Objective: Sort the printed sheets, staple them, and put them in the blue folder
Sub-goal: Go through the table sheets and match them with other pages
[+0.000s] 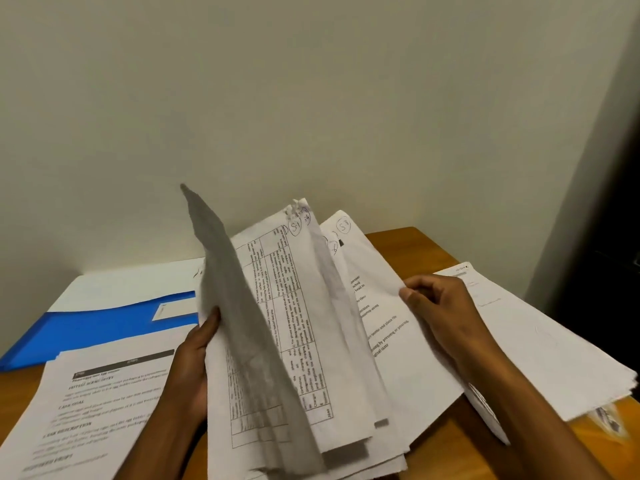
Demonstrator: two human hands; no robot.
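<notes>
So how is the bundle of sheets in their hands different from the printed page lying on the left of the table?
The held bundle is many sheets, fanned and lifted between the left hand and right hand; the printed page lies flat, untouched. The bundle shows a table and circled handwritten marks; the page shows bold headings. Both are white paper with black print.

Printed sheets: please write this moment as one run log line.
phase: sorting | left hand: holds printed sheets | right hand: pinches sheet edge | blue folder: on table

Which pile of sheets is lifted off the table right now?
The middle bundle, held up in both hands; the left pile and right pile lie flat.
</notes>
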